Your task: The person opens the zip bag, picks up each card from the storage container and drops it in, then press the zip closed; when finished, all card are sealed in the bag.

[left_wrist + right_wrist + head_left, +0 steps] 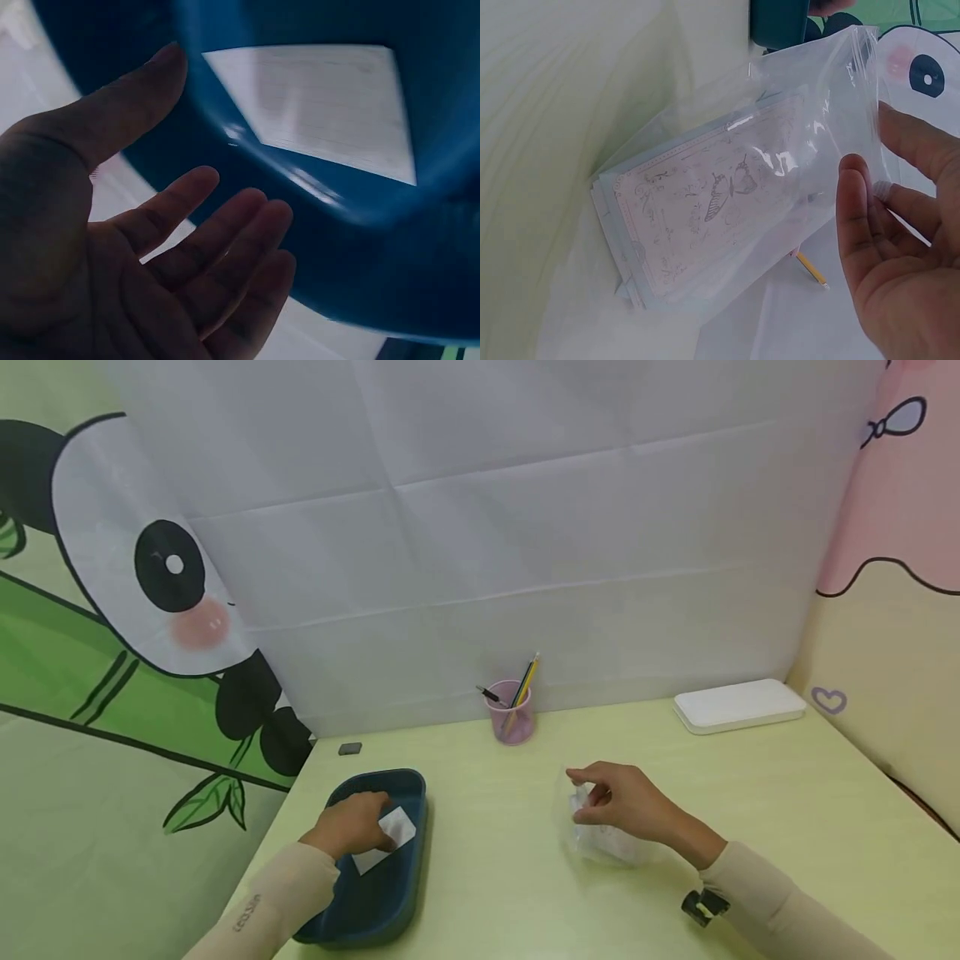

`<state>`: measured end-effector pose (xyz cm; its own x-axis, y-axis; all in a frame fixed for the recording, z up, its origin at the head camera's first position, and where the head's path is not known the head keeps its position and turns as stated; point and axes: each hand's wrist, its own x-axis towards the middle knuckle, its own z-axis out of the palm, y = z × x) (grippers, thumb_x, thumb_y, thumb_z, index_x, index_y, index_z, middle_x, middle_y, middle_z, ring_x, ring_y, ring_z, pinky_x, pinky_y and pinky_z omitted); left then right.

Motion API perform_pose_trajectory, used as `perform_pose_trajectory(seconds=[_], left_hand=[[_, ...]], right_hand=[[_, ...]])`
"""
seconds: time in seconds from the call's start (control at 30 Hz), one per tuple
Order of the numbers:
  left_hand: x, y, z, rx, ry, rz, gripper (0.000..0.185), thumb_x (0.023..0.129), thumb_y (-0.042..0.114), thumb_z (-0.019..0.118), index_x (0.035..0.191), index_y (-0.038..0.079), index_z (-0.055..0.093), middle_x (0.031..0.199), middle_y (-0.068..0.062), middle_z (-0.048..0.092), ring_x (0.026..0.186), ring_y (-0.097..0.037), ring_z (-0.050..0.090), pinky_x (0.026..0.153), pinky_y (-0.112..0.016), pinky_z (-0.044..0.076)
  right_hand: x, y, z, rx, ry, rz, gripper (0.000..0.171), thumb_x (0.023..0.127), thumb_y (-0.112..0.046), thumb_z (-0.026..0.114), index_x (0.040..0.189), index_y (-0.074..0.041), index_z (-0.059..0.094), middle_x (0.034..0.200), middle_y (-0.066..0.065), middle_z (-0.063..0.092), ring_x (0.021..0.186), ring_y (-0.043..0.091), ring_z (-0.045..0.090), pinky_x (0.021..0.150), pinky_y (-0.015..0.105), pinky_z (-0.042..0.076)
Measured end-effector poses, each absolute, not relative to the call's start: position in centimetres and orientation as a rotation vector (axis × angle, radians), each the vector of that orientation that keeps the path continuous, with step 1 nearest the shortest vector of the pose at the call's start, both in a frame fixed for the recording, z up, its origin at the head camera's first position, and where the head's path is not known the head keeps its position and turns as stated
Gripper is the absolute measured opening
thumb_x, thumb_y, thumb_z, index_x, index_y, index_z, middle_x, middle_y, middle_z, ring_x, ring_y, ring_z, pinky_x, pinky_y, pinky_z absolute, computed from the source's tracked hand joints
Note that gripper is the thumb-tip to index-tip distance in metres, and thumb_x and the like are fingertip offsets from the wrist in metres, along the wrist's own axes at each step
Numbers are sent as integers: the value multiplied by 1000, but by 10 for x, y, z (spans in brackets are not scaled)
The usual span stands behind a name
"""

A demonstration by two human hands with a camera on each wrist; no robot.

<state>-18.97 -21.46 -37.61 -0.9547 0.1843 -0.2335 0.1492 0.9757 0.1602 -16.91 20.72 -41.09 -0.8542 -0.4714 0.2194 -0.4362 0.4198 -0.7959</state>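
My left hand (351,825) reaches into a dark blue tray (378,906), over a white piece of paper (401,827). In the left wrist view its fingers are spread and loosely bent, apart from the paper (322,105), with nothing between them. On the right, my right hand (633,800) holds a clear plastic bag (611,847) near its upper edge with bent thumb and fingers. Inside the bag is a stack of pale paper cards (675,217); the front one bears a butterfly print. The bag leans at a tilt in the right wrist view.
At the back of the pale yellow table stands a pink cup (512,718) with pencils and a pen. A white flat case (738,706) lies at the back right. Near the tray's far end is a small grey block (349,748). A white cloth hangs behind.
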Motion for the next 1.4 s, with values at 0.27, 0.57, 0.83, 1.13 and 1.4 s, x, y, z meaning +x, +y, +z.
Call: perform_pose_trajectory(seconds=[0.27, 0.57, 0.83, 1.13, 1.4], left_hand=[[-194, -220, -394, 133, 2827, 135, 53, 65, 27, 96, 105, 5, 69, 86, -4, 63, 73, -22, 58, 69, -48, 50], [-199, -217, -406, 113, 2851, 93, 49, 58, 21, 99, 92, 8, 67, 83, -4, 61, 73, -22, 58, 72, -50, 50], [-204, -218, -409, 94, 2847, 59, 66, 55, 25, 101, 105, 1, 64, 97, -14, 56, 85, -29, 58, 76, -54, 51], [-201, -216, -406, 105, 2879, 145, 73, 53, 17, 101, 108, 3, 55, 96, -13, 57, 84, -29, 57, 78, -53, 50], [-200, -220, -412, 85, 2859, 295, 75, 53, 7, 100, 113, 1, 55, 101, -16, 52, 86, -29, 56, 83, -51, 50]], right_hand=[[-175, 212, -409, -824, 2612, -1446, 63, 84, -22, 83, 137, 1, 59, 120, 9, 65, 81, 10, 62, 67, 27, 53], [-180, 212, -406, -860, 2611, -1425, 62, 84, -21, 83, 137, 1, 59, 119, 9, 65, 81, 9, 61, 69, 27, 53], [-181, 212, -409, -858, 2590, -1437, 64, 84, -21, 83, 137, 3, 58, 120, 14, 65, 81, 10, 62, 69, 27, 53], [-181, 213, -408, -871, 2591, -1422, 64, 85, -20, 82, 138, 4, 57, 121, 17, 64, 81, 9, 62, 68, 27, 53], [-180, 212, -408, -871, 2570, -1412, 63, 86, -21, 82, 138, 4, 57, 123, 16, 64, 81, 9, 62, 68, 27, 53]])
